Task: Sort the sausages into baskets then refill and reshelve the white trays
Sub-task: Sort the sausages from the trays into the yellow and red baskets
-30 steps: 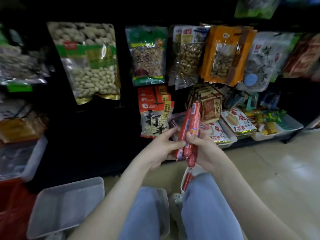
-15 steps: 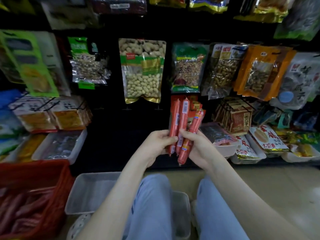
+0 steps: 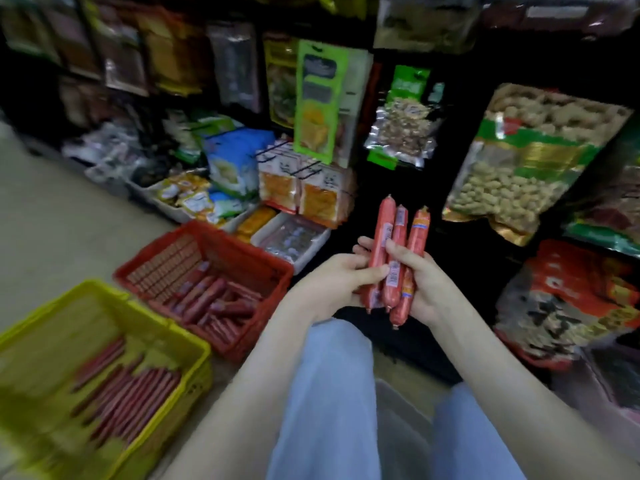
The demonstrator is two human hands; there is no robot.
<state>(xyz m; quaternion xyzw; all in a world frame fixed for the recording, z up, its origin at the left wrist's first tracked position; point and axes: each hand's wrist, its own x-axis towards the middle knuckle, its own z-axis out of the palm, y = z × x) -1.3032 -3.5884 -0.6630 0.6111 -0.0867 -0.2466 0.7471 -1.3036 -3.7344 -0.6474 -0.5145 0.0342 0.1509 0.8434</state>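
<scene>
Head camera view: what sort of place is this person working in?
Probably a small grocery or snack shop: bags of peanuts hang on display racks, packaged snacks fill low trays, and a red basket and yellow basket hold sausages.

Yellow basket blurred, cut at left edge (sausages inside smeared).

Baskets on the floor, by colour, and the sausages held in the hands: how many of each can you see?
Red plastic mesh basket: 1
Yellow plastic basket: 1
Red-orange wrapped sausages, gripped together by the left hand and the right hand: 3
Total: 5
</scene>
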